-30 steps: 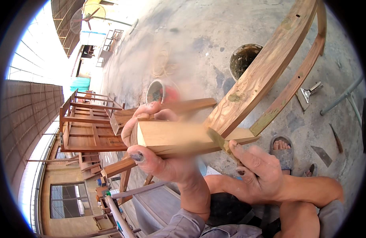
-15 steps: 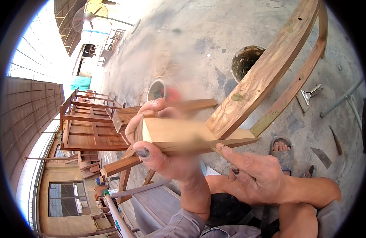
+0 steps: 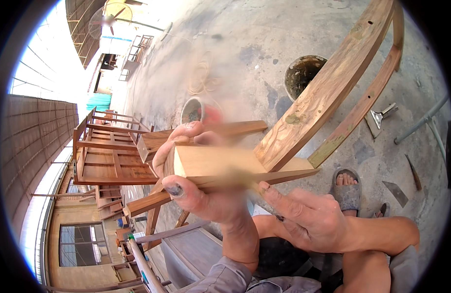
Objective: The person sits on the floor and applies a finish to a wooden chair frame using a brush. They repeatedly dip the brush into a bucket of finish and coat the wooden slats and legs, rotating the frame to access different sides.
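Note:
My left hand point(image 3: 198, 183) wraps round the near end of a pale wooden piece point(image 3: 215, 158), thumb on the side facing me and fingers over the far side. This piece joins a long curved wooden rail point(image 3: 323, 93) that rises to the upper right, with a second, thinner curved rail point(image 3: 355, 115) beside it. My right hand point(image 3: 308, 215) is at the lower edge of the pale piece. Its fingers are bent together around something thin and brownish at the fingertips. A blur over the middle of the wood hides what that thing is.
A dirty bucket point(image 3: 303, 78) stands behind the curved rail, and a smaller pail point(image 3: 192, 111) is beyond my left hand. A metal scraper point(image 3: 379, 117) and a flat plate point(image 3: 395, 194) lie on the concrete at right. Brown wooden furniture frames point(image 3: 113, 151) stand at left.
My right hand has shifted slightly left along the wood's lower edge, and its fingers are angled differently. My left hand and the wooden frame have hardly moved.

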Tool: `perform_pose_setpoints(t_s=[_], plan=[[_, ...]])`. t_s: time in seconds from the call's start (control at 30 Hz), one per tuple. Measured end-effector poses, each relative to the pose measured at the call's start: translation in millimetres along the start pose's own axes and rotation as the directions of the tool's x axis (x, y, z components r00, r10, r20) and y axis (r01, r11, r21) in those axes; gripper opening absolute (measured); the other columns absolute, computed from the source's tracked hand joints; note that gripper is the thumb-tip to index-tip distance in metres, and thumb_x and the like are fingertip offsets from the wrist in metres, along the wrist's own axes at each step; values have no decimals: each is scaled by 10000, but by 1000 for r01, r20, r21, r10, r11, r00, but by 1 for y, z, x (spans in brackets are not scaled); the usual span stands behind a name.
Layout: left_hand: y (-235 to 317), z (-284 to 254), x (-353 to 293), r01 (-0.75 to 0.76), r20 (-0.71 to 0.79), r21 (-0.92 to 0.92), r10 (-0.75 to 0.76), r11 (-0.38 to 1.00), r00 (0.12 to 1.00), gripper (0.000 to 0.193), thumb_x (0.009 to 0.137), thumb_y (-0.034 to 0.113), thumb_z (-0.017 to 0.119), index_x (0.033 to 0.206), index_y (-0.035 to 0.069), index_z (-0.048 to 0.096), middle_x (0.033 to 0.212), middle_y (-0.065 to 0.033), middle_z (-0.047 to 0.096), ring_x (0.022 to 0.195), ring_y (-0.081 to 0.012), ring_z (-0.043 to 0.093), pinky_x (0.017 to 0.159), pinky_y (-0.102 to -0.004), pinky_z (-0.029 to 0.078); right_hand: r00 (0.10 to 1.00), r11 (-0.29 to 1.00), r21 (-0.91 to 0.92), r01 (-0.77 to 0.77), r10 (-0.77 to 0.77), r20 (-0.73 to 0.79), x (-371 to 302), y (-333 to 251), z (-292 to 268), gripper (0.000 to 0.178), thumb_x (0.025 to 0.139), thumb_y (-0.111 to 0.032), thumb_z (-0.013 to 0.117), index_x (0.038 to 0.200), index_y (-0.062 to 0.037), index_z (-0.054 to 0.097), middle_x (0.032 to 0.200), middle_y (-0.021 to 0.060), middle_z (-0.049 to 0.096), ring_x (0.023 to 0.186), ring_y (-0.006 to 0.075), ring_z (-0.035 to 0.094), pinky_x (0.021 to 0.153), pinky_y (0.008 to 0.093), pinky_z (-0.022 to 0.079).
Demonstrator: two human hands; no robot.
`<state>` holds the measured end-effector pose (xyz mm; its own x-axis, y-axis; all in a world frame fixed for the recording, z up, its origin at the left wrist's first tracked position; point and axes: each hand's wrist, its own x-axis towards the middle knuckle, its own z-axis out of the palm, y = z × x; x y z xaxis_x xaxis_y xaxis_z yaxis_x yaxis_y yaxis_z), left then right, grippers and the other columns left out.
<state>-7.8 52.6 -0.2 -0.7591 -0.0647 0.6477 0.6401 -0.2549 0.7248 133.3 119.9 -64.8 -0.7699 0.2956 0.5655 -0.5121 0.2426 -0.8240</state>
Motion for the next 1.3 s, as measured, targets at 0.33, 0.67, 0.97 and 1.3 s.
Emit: perform_pose_setpoints(t_s=[0.33,0.67,0.97,1.3], plan=[[3,-1,0,5,31,-7,-5,1000,1000,584,1054,545,393,1094,-3,588,1094,-188,609,891,-234,593,673,-299,530,995,1000,11,15,-14,-103,-2,10,-1,620,795,27,764,1392,9,602,710,60,569,529,197,520,507,307,481],[3,-4,2,-4,62,35,2,999,998,583,1048,554,399,1097,4,588,1101,-186,607,911,-233,593,692,-305,529,998,999,-32,-33,32,-55,-12,6,-4,580,805,7,757,1370,-31,631,842,71,630,620,209,588,556,340,516],[4,-4,3,-4,62,46,1,999,998,596,1060,537,352,1110,-9,587,1114,-191,599,919,-241,590,704,-312,532,991,984,-118,130,-127,35,-24,20,-13,474,840,21,720,1309,-7,657,665,39,549,510,187,553,470,300,462],[5,-11,3,37,162,14,-38,999,986,622,1027,583,407,1165,1,577,1138,-165,589,1009,-246,557,778,-309,505,978,626,-774,-96,203,43,5,91,-151,146,902,-16,619,1033,-5,681,830,151,671,783,351,691,687,439,555]])
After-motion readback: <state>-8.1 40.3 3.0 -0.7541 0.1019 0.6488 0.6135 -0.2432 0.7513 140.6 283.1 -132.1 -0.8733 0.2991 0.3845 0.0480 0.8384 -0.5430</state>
